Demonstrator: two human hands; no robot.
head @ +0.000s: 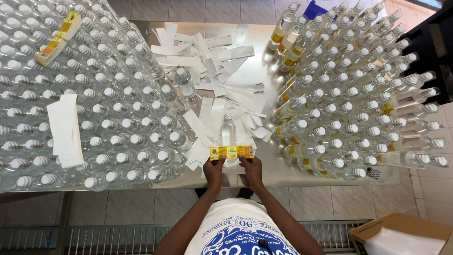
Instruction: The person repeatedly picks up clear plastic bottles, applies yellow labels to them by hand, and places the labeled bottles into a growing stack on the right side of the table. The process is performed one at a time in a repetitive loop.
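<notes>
Our left hand and right hand, each grip pinched shut on yellow paper label, stretch it across clear plastic bottle standing on steel worktop.

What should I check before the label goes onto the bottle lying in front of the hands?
1. Label held at both ends, left hand and right hand: ok.
2. Label stretched flat across the clear bottle: ok.
3. Bottle capped: ok.
4. Label square to the bottle: cannot tell.
5. Backing already peeled: cannot tell.
6. Steel table around the bottle free of peeled strips: not ok, they lie beside and beneath it.
</notes>
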